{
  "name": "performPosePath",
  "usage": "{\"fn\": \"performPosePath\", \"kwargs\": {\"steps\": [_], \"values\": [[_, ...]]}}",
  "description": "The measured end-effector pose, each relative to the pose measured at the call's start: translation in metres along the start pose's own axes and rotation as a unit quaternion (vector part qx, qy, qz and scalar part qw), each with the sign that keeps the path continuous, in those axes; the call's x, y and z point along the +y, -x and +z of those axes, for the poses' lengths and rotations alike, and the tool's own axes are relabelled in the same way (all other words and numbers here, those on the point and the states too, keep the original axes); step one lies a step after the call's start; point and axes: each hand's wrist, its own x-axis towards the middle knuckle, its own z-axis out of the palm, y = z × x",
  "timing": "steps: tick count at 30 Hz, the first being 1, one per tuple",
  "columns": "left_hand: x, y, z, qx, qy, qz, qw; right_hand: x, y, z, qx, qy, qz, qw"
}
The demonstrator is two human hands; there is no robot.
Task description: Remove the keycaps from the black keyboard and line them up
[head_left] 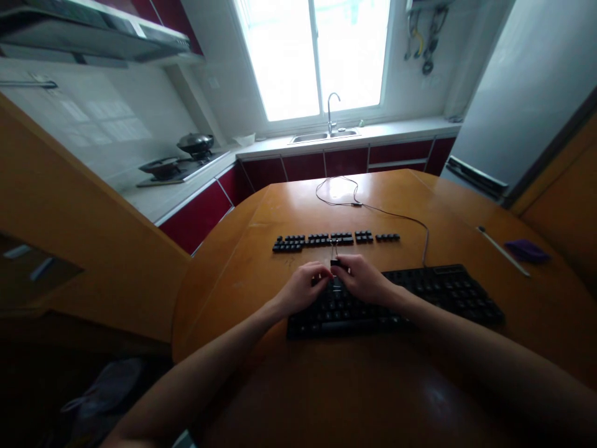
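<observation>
A black keyboard (359, 320) lies on the table before me, partly covered by my hands and right forearm. Between the thumb and fingers of my right hand (364, 278) is a small black binder clip (334, 263), its wire handles pointing up and away from me. Close beside it, over the upper left part of the keyboard, my left hand (305, 286) is closed with thumb and fingertips together. What those fingertips hold, if anything, is hidden. Loose black keycaps (319, 239) stand in grouped rows just beyond my hands.
The keyboard cable (396, 214) loops across the far part of the wooden table (233, 261). A thin white stick (504, 252) and a purple cloth-like item (527, 250) lie at the right. Behind are a sink (310, 137), a stove with pans (196, 144) and a fridge (517, 93).
</observation>
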Motion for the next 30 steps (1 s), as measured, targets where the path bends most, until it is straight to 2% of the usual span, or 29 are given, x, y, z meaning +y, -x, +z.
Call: {"fn": "performPosePath", "kwargs": {"steps": [5, 8, 11, 15, 18, 21, 25, 30], "values": [[0.007, 0.002, 0.008, -0.029, -0.015, 0.02, 0.999, 0.008, 0.017, 0.002, -0.044, -0.003, -0.024, 0.999], [0.009, -0.002, 0.008, -0.048, -0.023, 0.02, 0.998, 0.008, 0.022, 0.002, -0.071, 0.017, -0.094, 0.993], [0.013, -0.004, 0.005, -0.092, -0.046, 0.025, 0.994, 0.006, 0.024, -0.001, -0.09, 0.068, -0.165, 0.98], [0.018, 0.001, -0.002, -0.142, -0.112, 0.035, 0.983, 0.005, 0.023, -0.001, -0.098, 0.157, -0.223, 0.957], [0.019, 0.006, -0.003, -0.153, -0.122, 0.04, 0.98, 0.006, 0.023, 0.001, -0.1, 0.188, -0.249, 0.945], [0.018, 0.008, -0.001, -0.124, -0.081, 0.032, 0.989, 0.008, 0.022, 0.003, -0.077, 0.138, -0.218, 0.963], [0.017, 0.006, 0.002, -0.111, -0.026, 0.015, 0.993, 0.011, 0.02, 0.004, -0.056, 0.043, -0.121, 0.99], [0.016, 0.007, 0.006, -0.089, -0.043, -0.019, 0.995, 0.013, 0.016, 0.001, -0.075, -0.048, -0.031, 0.996]]}}
